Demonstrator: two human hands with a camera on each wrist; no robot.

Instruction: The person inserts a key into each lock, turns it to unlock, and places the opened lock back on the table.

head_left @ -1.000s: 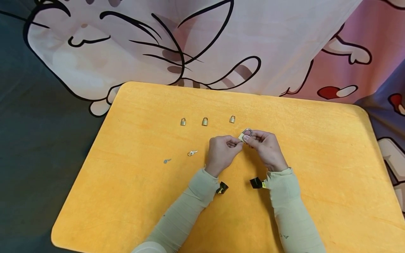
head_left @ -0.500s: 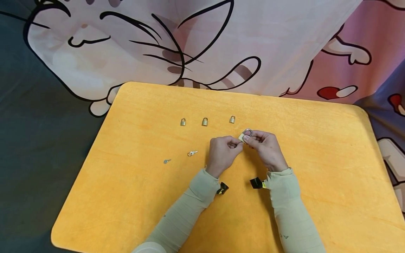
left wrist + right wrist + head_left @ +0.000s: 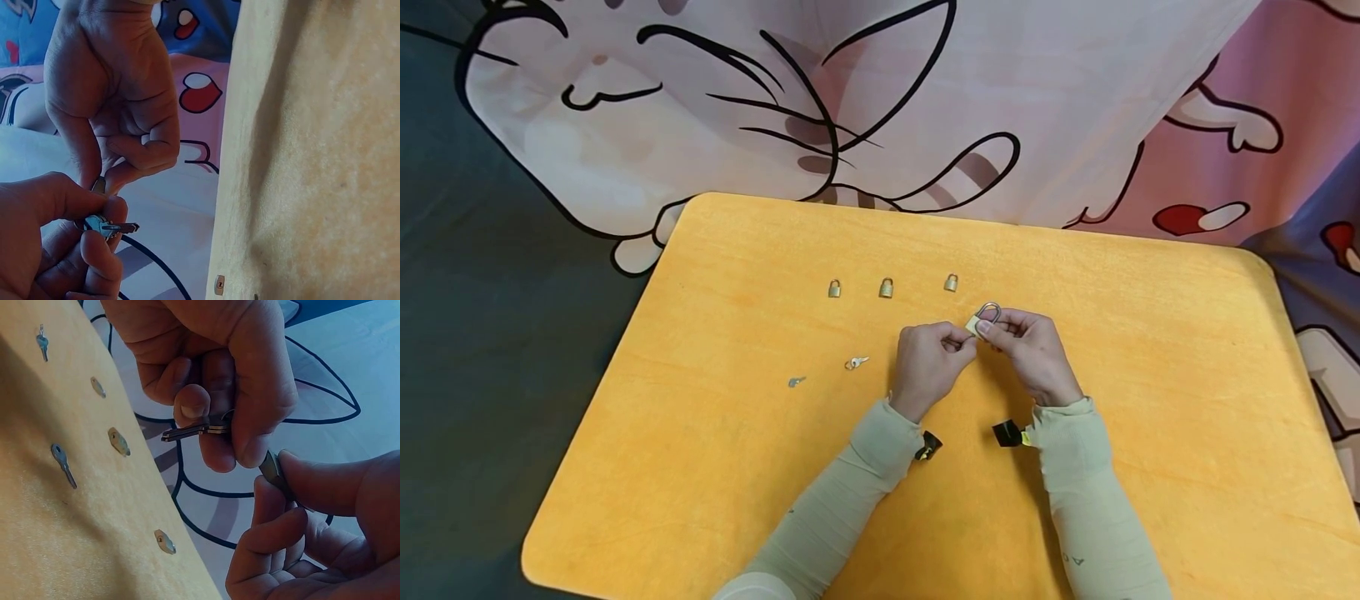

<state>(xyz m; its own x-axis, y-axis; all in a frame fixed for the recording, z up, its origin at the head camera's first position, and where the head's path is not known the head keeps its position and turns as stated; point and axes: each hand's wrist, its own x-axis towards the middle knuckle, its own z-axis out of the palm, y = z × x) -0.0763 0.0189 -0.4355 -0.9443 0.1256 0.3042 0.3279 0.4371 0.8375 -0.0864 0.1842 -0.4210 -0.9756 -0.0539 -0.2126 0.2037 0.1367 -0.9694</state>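
Padlock (image 3: pixel 973 325) pinched in right hand (image 3: pixel 1037 354), key (image 3: pixel 184 432) in curled left hand (image 3: pixel 928 367); sleeve marks (image 3: pixel 1073 561) possibly letters, too small to read.

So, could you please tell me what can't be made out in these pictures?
Keyhole of the held padlock: the left hand's fingertips cover it in every view, so whether a key is inserted is unclear.
Number of keys in that hand: its fingers partly cover them, left wrist view.
Markings on the middle padlock lying on the table: too small, head view.
Dark sliver: cut off by the left wrist view's bottom edge.
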